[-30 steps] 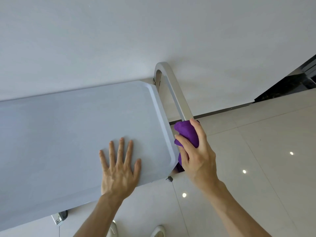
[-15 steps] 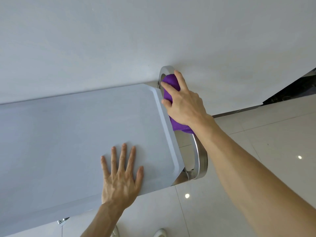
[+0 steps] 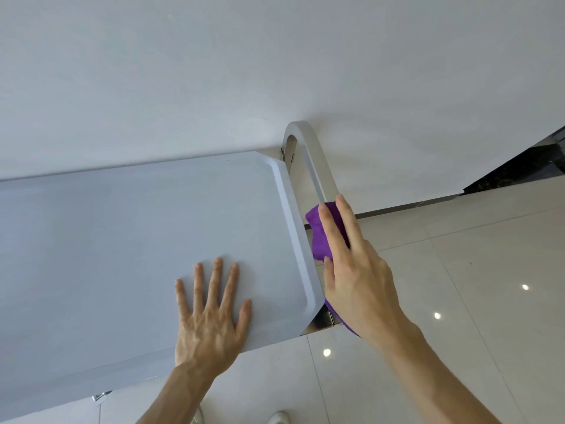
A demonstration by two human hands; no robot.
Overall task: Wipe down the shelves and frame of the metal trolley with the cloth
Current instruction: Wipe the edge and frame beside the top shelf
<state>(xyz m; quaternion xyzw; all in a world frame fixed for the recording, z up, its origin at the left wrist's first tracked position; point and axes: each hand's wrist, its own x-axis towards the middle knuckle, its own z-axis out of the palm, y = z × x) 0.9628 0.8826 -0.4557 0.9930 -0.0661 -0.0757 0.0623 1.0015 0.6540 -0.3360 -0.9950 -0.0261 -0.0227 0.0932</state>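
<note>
The metal trolley's pale grey top shelf point(image 3: 122, 240) fills the left half of the view. Its curved silver handle bar point(image 3: 312, 157) runs along the shelf's right end. My left hand point(image 3: 211, 319) rests flat on the shelf near its front right corner, fingers spread. My right hand point(image 3: 357, 270) grips the purple cloth point(image 3: 321, 237) wrapped round the handle bar, about midway along it. The near part of the bar is hidden under the hand and cloth.
A white wall point(image 3: 275, 71) stands right behind the trolley. Glossy beige floor tiles point(image 3: 474, 286) spread to the right and front. A dark opening point(image 3: 526, 166) lies at the far right. A caster bracket point(image 3: 101, 397) shows below the shelf's front edge.
My right hand has slid the cloth back along the handle bar from its far curved end to the middle. My left hand stays flat on the shelf.
</note>
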